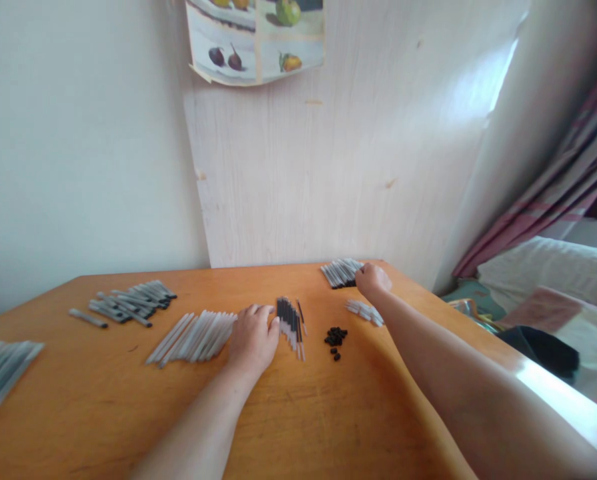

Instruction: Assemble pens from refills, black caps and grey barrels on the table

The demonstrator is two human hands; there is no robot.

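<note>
My left hand (253, 339) lies palm down on the table, fingers stretched out. It rests between a row of clear, whitish pen barrels (198, 337) and a row of dark pen refills (289, 320), its fingertips close to the refills. At the back right, my right hand (374, 281) is closed, with its fingers at the edge of a pile of clear pen caps with black ends (339, 272). What its fingertips hold is hidden. Small whitish translucent pieces (364, 311) lie just below that hand. Small black plugs (335, 335) sit in a heap nearer me.
Black-ended pens (131, 301) lie loosely at the back left of the wooden table (298, 427). Another bundle of them (3, 373) is at the left edge. A wall (328, 180) stands behind the table. A black container (541, 350) is beyond its right edge.
</note>
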